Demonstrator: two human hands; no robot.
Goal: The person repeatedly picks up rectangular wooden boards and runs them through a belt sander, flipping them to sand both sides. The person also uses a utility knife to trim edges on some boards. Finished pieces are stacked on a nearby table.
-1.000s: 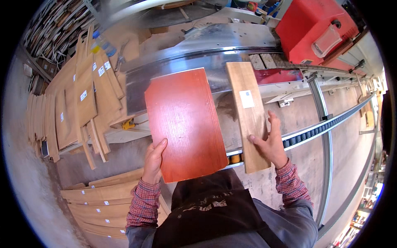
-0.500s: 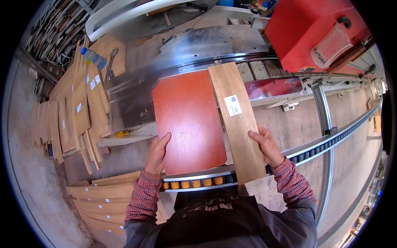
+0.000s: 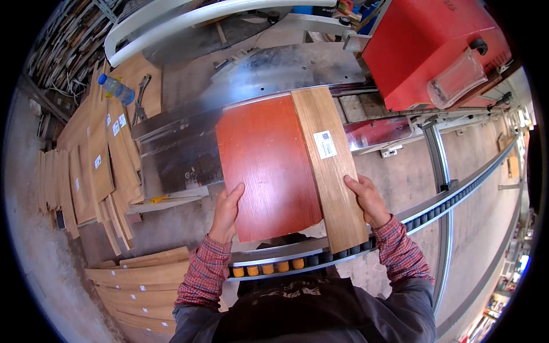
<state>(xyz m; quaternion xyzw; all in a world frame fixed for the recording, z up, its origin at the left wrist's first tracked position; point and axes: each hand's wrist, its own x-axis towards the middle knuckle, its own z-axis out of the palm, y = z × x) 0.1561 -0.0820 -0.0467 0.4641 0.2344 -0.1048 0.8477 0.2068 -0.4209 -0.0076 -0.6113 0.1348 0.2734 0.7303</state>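
Note:
My left hand (image 3: 226,212) grips the left edge of a red-brown board (image 3: 267,171), thumb on top and fingers hidden beneath. A narrower light-brown wooden board (image 3: 337,188) with a white label (image 3: 325,144) is gripped along its right edge by my right hand (image 3: 369,200), its thumb on the face. The two boards lie side by side, their long edges touching or nearly so. Both are above a curved-looking rail with orange and black rollers (image 3: 269,268), and their far ends reach over the metal machine table (image 3: 183,151).
Beyond the boards stands a red machine housing (image 3: 420,57) with a clear plastic guard. Stacked wooden boards (image 3: 100,154), a bottle (image 3: 117,90) and a dark metal tool (image 3: 141,100) lie at the left. More boards (image 3: 137,286) are stacked low left. A metal crossbar (image 3: 439,166) runs at right.
The gap between the two boards has narrowed to almost nothing. My left hand has shifted slightly right with the red-brown board. The view has shifted a little.

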